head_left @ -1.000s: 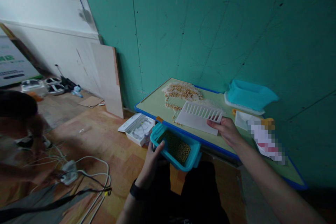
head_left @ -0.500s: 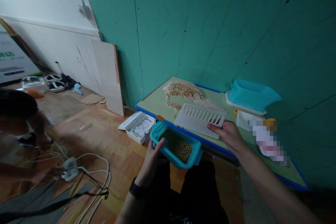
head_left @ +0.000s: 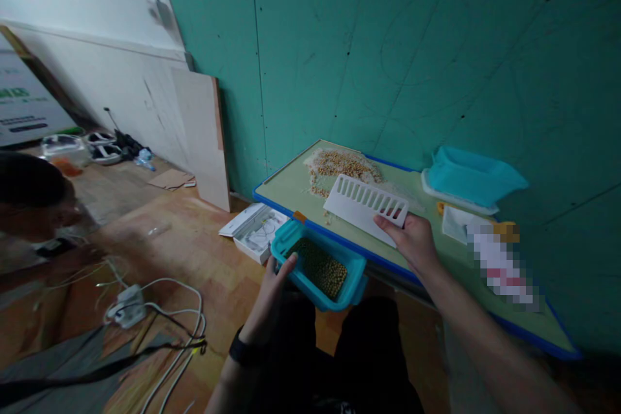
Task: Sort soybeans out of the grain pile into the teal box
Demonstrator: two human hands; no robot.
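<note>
My left hand [head_left: 272, 288] is closed on the near left end of a turquoise plastic basket [head_left: 358, 264], thumb over its rim. Green beans and yellow soybeans [head_left: 320, 268] lie inside it. The basket hangs just below the front edge of the table [head_left: 286, 189]. In my right hand [head_left: 416, 240] is a white slotted plastic plate [head_left: 353, 212], its row of slots facing the wall. The plate is over the tabletop, in front of a spread of soybeans [head_left: 345, 165] mixed with pale grains. A few bits lie near the table's front edge.
Another turquoise basket [head_left: 478, 174] stands on a white tray at the wall, near a small white container [head_left: 455, 225]. An open white box [head_left: 257, 233] is on the floor. At left, a person [head_left: 36, 207] crouches by cables and a power strip [head_left: 129, 307].
My right hand has moved the slotted plate back from the table's front edge, toward the soybeans. The basket in my left hand has shifted slightly left. The crouching person has moved.
</note>
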